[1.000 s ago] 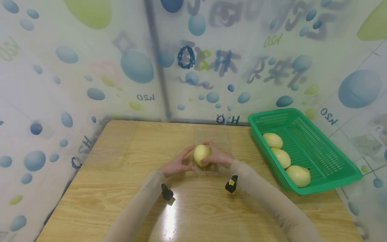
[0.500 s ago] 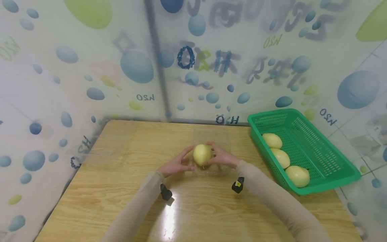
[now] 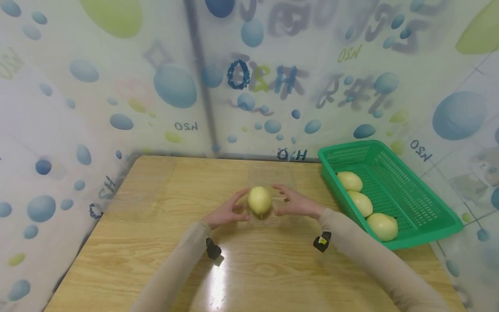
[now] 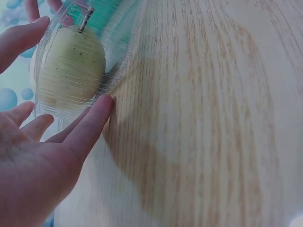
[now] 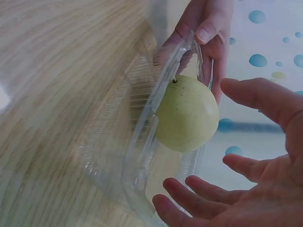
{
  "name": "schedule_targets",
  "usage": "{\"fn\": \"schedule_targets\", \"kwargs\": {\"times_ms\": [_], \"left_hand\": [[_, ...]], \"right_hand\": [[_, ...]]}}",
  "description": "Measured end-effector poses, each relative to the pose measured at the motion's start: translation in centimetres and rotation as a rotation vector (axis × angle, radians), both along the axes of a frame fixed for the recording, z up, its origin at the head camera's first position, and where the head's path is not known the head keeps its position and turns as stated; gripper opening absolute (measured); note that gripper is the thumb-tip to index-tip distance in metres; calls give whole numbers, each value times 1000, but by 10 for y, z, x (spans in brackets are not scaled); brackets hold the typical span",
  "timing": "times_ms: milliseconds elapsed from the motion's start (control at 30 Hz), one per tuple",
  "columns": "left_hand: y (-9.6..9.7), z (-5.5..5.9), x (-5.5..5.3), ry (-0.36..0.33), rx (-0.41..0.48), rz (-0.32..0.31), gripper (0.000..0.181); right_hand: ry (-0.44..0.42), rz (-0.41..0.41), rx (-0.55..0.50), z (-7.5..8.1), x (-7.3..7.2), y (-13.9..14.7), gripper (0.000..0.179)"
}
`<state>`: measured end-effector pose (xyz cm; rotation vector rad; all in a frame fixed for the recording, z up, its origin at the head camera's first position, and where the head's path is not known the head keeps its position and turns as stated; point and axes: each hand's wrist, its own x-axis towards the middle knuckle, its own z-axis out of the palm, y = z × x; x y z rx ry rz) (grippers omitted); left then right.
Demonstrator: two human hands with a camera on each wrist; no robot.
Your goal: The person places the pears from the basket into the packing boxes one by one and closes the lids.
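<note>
A yellow-green pear (image 3: 260, 201) with a short stem lies in the left part of a clear plastic clamshell box (image 5: 106, 158), its lid folded open at the back. My left hand (image 3: 226, 213) holds the box at its left end, thumb and fingers spread along the outer wall and rim. My right hand (image 3: 298, 204) is just right of the pear, with fingers parted and nothing in its grasp. In the right wrist view, a gap shows between that hand's fingertips and the pear (image 5: 187, 113).
A green plastic basket (image 3: 425, 241) on the right of the wooden table (image 3: 249, 277) holds several more pears (image 3: 383, 226) along its left side. Faint clear plastic (image 3: 142, 190) lies at the back left. A patterned wall covering (image 3: 156, 138) stands directly behind the table.
My right hand has released the pear and drawn back to the right, its fingers spreading. The pear stays in the box. My left hand has hardly moved.
</note>
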<state>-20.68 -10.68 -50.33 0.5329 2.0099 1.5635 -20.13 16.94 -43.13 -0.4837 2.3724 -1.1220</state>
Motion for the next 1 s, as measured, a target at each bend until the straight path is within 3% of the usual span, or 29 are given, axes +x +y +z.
{"fn": "schedule_targets", "kwargs": {"times_ms": [433,1000], "left_hand": [[-1,-2,0,10,14,-10,94],[-1,-2,-1,2,21,-19,94]], "right_hand": [[23,67,12,13,23,20,77],[31,60,-17,31,34,56,70]]}}
